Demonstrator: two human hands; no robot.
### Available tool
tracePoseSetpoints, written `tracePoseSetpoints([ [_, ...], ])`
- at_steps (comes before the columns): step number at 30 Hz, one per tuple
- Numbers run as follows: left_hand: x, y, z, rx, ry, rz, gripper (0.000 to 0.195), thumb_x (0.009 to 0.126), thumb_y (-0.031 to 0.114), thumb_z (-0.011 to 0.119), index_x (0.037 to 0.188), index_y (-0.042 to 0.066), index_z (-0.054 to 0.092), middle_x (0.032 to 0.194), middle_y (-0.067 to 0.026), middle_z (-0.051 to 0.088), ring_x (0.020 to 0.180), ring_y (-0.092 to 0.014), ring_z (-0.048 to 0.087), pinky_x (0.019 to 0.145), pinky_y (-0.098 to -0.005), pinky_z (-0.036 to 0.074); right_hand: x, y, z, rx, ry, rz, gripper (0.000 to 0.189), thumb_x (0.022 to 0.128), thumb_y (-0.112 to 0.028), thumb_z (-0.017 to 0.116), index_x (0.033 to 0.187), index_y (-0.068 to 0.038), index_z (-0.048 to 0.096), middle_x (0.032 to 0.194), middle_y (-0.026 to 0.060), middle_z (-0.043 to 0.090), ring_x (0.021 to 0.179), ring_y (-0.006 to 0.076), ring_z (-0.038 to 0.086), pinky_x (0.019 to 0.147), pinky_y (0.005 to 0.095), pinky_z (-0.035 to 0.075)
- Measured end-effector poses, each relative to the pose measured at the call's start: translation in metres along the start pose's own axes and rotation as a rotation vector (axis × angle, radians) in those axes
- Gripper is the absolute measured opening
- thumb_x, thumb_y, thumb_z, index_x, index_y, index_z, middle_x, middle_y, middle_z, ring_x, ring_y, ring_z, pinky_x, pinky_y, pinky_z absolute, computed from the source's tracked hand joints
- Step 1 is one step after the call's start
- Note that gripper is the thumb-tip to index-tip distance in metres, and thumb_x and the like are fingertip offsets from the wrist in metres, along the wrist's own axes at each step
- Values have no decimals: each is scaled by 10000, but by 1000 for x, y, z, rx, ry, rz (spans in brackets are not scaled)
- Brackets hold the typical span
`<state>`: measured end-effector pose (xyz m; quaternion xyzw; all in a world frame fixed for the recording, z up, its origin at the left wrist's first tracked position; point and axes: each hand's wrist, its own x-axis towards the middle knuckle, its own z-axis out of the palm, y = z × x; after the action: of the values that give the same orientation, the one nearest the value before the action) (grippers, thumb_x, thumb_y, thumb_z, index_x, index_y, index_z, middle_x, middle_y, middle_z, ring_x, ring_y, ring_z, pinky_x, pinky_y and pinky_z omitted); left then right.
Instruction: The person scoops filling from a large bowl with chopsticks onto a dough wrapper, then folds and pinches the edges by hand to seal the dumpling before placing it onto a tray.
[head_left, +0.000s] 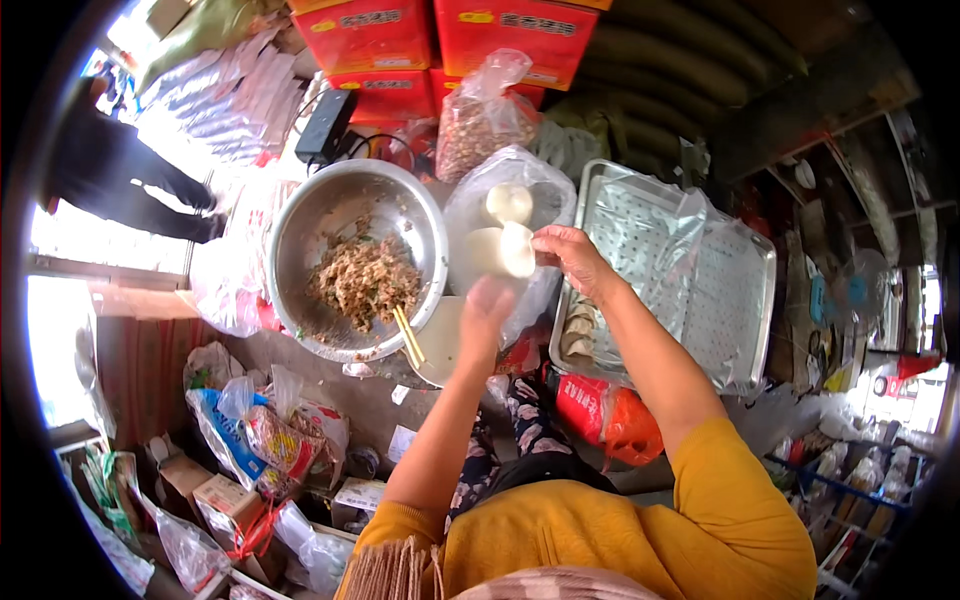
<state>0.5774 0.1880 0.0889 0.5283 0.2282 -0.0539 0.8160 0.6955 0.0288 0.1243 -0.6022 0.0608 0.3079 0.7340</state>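
Note:
Between the fingertips of my right hand is a thin round dough wrapper. My left hand is blurred, just below the wrappers; whether it touches one is not plain. More wrappers lie on a clear plastic bag behind. To the left, a large steel bowl holds minced filling, with yellow chopsticks leaning over its rim above a round board or lid. At the right, folded dumplings sit in the near left corner of a perforated metal tray partly covered with plastic film.
Behind the bowl stand red cartons, a black power adapter and a bag of nuts or beans. Filled bags and small boxes crowd the lower left. A person in dark trousers is at the far left.

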Motion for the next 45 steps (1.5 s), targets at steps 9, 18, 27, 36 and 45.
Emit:
tracePoseSetpoints([
  [9,-44,-3,-28,-59,-27,-177,326,851,6,660,1151,-32,540,1061,-113,642,941,-209,641,822,-310,526,-84,29,26,-121,-32,102,265,856,-177,694,1033,15,652,878,44,675,786,100,620,733,239,502],
  [18,-136,-17,-124,755,170,172,411,787,-7,610,1191,16,534,1123,-147,595,1088,-289,564,970,-387,428,-55,130,116,-1239,33,-846,83,750,-105,668,831,-92,681,804,58,590,802,249,588,710,369,470],
  [27,-83,-4,-144,1190,-26,627,243,779,84,673,1001,46,583,961,-127,595,958,-330,569,860,-425,446,-83,85,144,-1025,-118,-491,218,787,-160,702,979,-77,645,856,80,614,887,259,595,772,375,479],
  [36,-122,60,-199,999,335,786,214,769,17,681,860,59,491,940,-141,628,827,-311,620,707,-368,504,-1,59,193,-1059,-235,-820,105,849,-123,644,925,-51,635,828,120,564,699,287,593,647,376,485],
  [45,-128,60,-270,-177,539,163,195,825,43,589,1011,1,552,953,-68,607,851,-145,585,791,-286,483,11,43,246,-782,-278,-773,124,873,-143,662,893,-22,646,822,110,608,763,271,604,674,361,472],
])
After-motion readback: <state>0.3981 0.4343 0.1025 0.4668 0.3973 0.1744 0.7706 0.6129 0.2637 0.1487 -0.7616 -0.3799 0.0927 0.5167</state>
